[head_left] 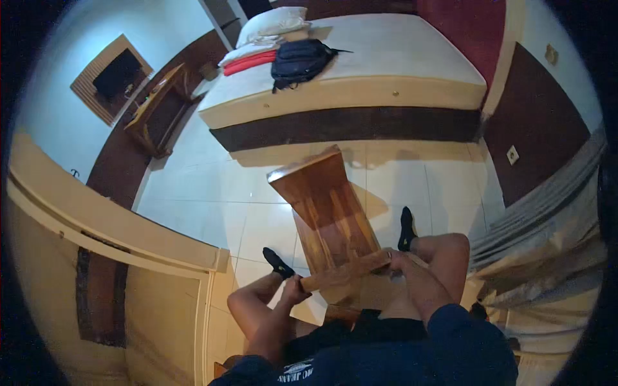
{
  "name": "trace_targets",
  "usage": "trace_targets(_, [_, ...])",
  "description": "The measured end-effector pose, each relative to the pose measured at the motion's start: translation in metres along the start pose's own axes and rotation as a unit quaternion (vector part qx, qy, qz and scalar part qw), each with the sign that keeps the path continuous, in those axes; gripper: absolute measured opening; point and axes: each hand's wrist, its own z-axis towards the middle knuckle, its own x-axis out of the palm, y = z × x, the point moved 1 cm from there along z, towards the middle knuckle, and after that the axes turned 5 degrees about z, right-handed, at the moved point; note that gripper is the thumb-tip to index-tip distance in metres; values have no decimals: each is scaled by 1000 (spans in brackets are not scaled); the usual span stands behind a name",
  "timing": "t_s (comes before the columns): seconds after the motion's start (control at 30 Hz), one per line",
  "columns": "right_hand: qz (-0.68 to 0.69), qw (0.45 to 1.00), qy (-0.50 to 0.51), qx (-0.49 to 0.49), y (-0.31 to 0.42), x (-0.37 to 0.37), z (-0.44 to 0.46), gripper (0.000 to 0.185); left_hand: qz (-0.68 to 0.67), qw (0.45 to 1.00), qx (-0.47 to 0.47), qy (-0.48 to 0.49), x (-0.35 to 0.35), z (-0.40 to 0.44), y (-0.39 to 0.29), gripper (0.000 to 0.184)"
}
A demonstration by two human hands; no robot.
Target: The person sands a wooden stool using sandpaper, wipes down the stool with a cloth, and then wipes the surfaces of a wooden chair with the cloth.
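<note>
A brown varnished wooden piece of furniture (338,222), like a small table or bench with panel ends, stands on the floor between my legs. One upright panel (309,177) rises at its far end. My left hand (295,291) is closed around the left end of the near panel's edge (344,270). At the right end of that same edge, my right hand (396,260) is wrapped on the wood. Both forearms reach forward over my knees. The underside of the furniture is hidden.
Ahead is a bed (386,58) with a black backpack (301,61), folded red cloth (250,62) and pillows (273,24). A wooden desk (158,106) lines the left wall. Grey curtains (547,225) hang at right, and a door frame (209,283) stands close on my left.
</note>
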Motion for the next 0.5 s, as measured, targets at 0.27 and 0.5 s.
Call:
trace_targets(0.27, [-43,995,53,-78,24,-14,-11,71,35,999,4,-9,-1,1,2,59])
trace_targets(0.5, [-113,978,37,-170,68,-45,-40,66,106,993,35,43,-9,17,18,57])
